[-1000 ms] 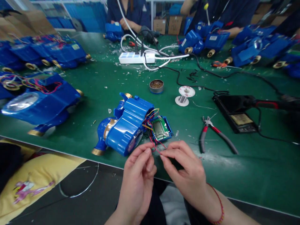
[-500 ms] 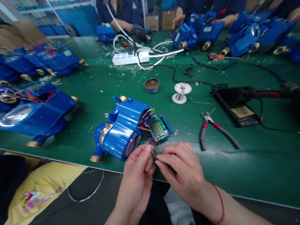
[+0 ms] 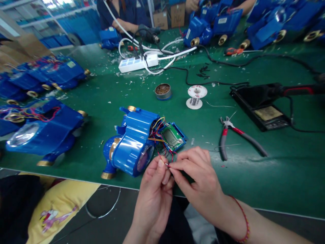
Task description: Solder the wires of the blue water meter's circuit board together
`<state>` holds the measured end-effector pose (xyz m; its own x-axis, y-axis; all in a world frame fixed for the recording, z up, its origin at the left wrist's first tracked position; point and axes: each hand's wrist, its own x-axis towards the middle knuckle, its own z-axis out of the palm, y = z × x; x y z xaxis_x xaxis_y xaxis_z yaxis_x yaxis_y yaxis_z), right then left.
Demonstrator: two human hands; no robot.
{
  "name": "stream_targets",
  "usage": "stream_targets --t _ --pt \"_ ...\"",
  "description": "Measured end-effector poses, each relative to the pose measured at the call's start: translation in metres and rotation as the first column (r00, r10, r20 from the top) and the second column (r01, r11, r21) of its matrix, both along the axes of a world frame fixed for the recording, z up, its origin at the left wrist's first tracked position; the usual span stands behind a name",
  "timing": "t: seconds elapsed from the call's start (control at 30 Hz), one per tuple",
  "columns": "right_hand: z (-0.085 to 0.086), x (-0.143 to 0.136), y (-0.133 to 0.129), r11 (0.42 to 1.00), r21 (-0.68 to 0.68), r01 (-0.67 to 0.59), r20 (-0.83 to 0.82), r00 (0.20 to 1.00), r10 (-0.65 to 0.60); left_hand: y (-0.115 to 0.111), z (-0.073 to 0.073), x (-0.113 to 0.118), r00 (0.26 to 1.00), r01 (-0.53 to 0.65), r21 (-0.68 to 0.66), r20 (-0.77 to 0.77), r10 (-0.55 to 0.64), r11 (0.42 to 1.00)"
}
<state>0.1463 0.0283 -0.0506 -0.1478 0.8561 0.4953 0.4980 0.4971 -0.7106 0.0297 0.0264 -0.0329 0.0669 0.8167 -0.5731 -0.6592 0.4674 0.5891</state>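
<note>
Pinched between the thumb and fingers of my left hand is a thin red wire. My right hand is closed on a red wire end as well, and the two wire ends meet between my fingertips. The wires run back to a blue water meter lying on its side just beyond my hands. Beside its housing sits a green circuit board with a display in a blue frame, joined by several coloured wires. Whether the wire ends are twisted together I cannot tell.
Red-handled cutting pliers lie at the right, near a soldering iron stand. Behind the meter are a solder spool, a small round tin and a white power strip. More blue meters stand left; people work opposite.
The view has shifted slightly. My hands stay together, and the wire ends have come closer in line between my fingertips. The meter and board lie as before.
</note>
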Motion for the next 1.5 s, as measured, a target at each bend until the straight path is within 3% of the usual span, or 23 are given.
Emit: stream_targets --t 0.23,0.53,0.77,0.93,1.03,1.5 --pt "0.003 0.005 -0.001 0.949 0.316 -0.006 0.279 0.957 -0.086 -0.005 -0.001 -0.001 0.996 0.001 -0.064 -0.088 -0.007 0.998" --pt "0.012 0.010 0.000 0.894 0.438 -0.094 0.363 0.928 -0.080 -0.007 0.000 -0.004 0.985 -0.009 -0.067 -0.172 -0.003 0.998" --pt "0.008 0.012 0.000 0.895 0.434 -0.104 0.322 0.946 -0.047 -0.003 0.003 -0.002 0.980 0.004 -0.068 -0.199 -0.017 0.998" --pt "0.004 0.011 0.000 0.965 0.262 -0.026 0.218 0.975 -0.033 -0.004 -0.002 -0.002 0.991 -0.022 -0.025 -0.133 0.018 0.999" --pt "0.004 0.011 0.000 0.978 0.206 -0.034 0.175 0.985 -0.002 -0.006 -0.004 -0.002 0.996 -0.022 -0.014 -0.091 0.021 1.000" --pt "0.003 0.009 0.001 0.963 0.266 -0.031 0.222 0.974 -0.030 -0.011 -0.003 -0.004 1.000 -0.020 0.003 0.005 0.020 1.000"
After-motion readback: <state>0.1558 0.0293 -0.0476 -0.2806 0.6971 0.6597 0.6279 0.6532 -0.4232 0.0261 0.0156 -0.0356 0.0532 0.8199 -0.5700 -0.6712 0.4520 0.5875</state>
